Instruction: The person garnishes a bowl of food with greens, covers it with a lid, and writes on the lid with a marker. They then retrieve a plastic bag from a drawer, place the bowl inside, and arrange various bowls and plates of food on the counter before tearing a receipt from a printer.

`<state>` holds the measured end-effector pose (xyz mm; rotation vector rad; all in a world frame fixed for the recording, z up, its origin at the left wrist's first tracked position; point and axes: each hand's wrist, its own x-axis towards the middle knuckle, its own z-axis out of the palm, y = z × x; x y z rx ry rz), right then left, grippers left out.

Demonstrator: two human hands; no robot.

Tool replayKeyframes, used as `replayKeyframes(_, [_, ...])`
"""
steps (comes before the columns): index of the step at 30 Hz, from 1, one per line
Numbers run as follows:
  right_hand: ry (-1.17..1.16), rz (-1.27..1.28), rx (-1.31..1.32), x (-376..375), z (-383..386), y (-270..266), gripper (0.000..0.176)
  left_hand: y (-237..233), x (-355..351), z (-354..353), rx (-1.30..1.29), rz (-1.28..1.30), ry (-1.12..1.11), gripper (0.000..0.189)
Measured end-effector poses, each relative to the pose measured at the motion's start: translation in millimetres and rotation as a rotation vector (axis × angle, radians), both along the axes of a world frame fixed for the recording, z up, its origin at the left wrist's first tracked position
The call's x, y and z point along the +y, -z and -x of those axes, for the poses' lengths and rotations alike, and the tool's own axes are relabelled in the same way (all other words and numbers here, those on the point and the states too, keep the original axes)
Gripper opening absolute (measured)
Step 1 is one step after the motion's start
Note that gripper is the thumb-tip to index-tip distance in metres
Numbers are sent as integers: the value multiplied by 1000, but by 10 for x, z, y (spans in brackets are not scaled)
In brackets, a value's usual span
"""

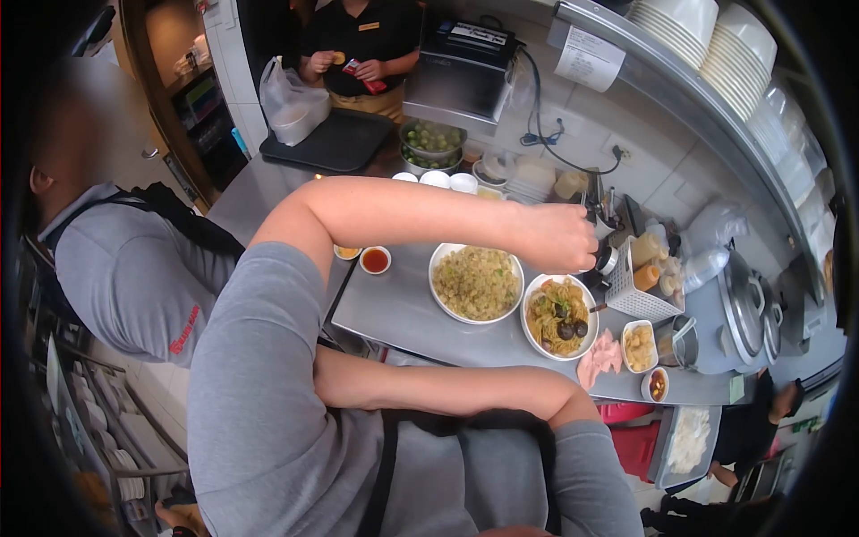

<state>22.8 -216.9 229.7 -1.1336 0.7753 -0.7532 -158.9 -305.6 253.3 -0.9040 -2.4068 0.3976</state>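
Observation:
My left arm reaches across to the right, and my left hand (562,237) is closed above the counter. Its fingers curl in beside the seasoning containers; what they hold, if anything, is hidden. Just below it stands a white bowl of noodles (544,313) topped with greens and dark mushrooms. To its left is a white bowl of fried rice (477,282). My right forearm crosses low to the left, and the right hand (329,378) is mostly covered by my left sleeve, its fingers out of sight.
Pink slices (599,358), a small dish of pale pieces (639,346) and a sauce cup (656,385) lie along the counter's right. A white basket (637,294) holds bottles. Stacked bowls (684,27) fill the shelf. Co-workers stand at left (143,268) and behind the counter (362,54).

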Motion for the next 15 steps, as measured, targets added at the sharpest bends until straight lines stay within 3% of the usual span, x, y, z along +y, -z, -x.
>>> replayKeyframes(15, [6, 305, 127, -78, 34, 134, 57, -36, -22, 77, 9, -13, 15, 12])
